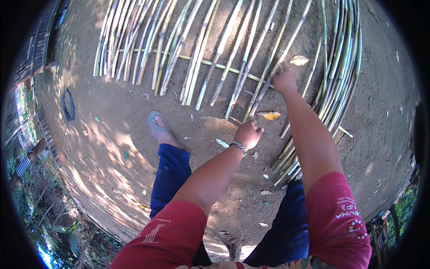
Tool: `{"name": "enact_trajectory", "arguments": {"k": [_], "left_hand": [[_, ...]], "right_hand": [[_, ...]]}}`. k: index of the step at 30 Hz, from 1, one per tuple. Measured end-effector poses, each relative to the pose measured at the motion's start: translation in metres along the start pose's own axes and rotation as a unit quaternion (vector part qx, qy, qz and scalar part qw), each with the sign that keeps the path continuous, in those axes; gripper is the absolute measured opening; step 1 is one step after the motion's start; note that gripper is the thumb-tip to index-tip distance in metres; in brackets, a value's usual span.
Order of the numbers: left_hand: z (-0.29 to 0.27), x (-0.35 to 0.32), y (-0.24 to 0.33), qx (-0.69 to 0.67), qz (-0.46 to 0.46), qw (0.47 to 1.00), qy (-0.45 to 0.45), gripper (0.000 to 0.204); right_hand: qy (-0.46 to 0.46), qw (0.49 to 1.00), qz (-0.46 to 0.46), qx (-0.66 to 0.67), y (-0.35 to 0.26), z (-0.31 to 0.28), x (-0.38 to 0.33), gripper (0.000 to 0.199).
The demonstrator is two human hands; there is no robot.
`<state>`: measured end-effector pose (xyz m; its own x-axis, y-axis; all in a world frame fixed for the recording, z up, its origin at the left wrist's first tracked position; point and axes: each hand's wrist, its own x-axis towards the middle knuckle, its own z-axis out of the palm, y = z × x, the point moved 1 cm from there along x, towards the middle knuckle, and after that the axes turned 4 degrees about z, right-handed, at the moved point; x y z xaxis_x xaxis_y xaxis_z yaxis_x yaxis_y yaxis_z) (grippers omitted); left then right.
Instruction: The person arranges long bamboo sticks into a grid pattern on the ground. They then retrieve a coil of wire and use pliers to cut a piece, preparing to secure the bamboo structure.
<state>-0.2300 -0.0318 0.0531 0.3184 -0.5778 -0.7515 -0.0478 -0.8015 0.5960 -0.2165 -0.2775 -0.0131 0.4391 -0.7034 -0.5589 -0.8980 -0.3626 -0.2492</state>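
Smooth, faintly glossy bamboo poles (342, 67) span the upper frame over rough, matt earth (112, 103), with matt cloth trousers (168, 172) and sleeves (177, 226) at the bottom.

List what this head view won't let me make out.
Far ends of the pole row: cut off by the head view's upper edge.
Right foot: unseen in the head view, apparently behind the pole bundle and right arm.
Palm of the right hand: hidden in the head view by its own back.

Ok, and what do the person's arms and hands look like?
The left hand and right hand are ungloved. A dark-and-light bracelet circles the left wrist. Both red sleeves are short: the left sleeve has pale lines, the right sleeve white print.
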Motion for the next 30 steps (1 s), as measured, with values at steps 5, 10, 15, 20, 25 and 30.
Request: {"name": "enact_trajectory", "arguments": {"k": [5, 10, 15, 20, 25, 30], "left_hand": [[-0.081, -0.068, -0.036, -0.044, 0.011, 0.997, -0.062, 0.062], [-0.259, -0.197, -0.095, -0.061, -0.022, 0.993, 0.104, 0.049], [-0.391, -0.342, -0.222, -0.327, -0.107, 0.826, 0.446, 0.043], [-0.426, -0.511, -0.273, -0.258, -0.267, 0.841, 0.393, 0.047], [-0.333, -0.615, -0.313, -0.242, -0.349, 0.822, 0.379, 0.047], [-0.278, -0.664, -0.238, -0.272, -0.278, 0.855, 0.344, 0.053]], "right_hand": [[-0.065, 0.985, 0.080, 0.139, -0.007, -0.029, -0.150, 0.090], [-0.321, 0.928, 0.122, -0.144, 0.041, -0.087, -0.319, 0.086], [-0.404, 0.847, 0.006, -0.346, 0.013, -0.195, -0.423, 0.084], [-0.316, 0.891, -0.072, -0.318, -0.209, -0.232, -0.427, 0.063], [-0.236, 0.950, -0.199, -0.044, -0.527, -0.264, -0.462, 0.052], [-0.276, 0.901, -0.326, 0.079, -0.597, -0.244, -0.500, 0.050]]}}
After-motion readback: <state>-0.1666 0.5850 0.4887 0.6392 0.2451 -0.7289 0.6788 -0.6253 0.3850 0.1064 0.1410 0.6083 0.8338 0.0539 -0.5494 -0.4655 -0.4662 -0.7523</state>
